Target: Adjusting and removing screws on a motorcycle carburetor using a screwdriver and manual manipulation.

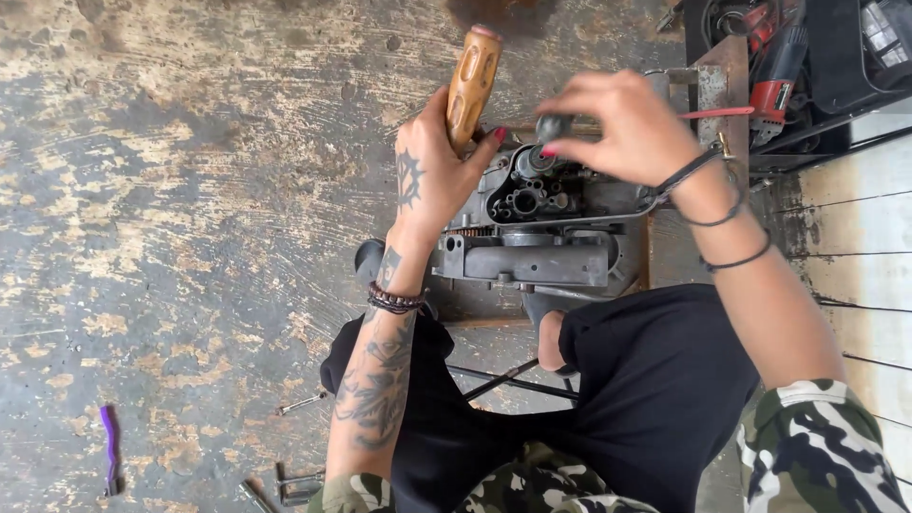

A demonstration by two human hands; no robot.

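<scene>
Seen from above, a grey engine casing [541,228] rests on a small stand. The left hand [432,171], just left of the casing, grips a wooden tool handle [472,84] upright. The right hand [627,128], above the casing, pinches a dark knob [553,127]. A purple brush [109,446] lies on the floor far left of the casing.

Soft even daylight, perhaps slight blur.

A grey metal engine case [537,233] sits at the centre of the view, open side up, its dark cavities and round bores showing. At its 11 o'clock stands a wooden handle [472,84] — amber, grooved, nearly upright. At 12 o'clock, a small black knob [553,127] — held over the bores.
</scene>
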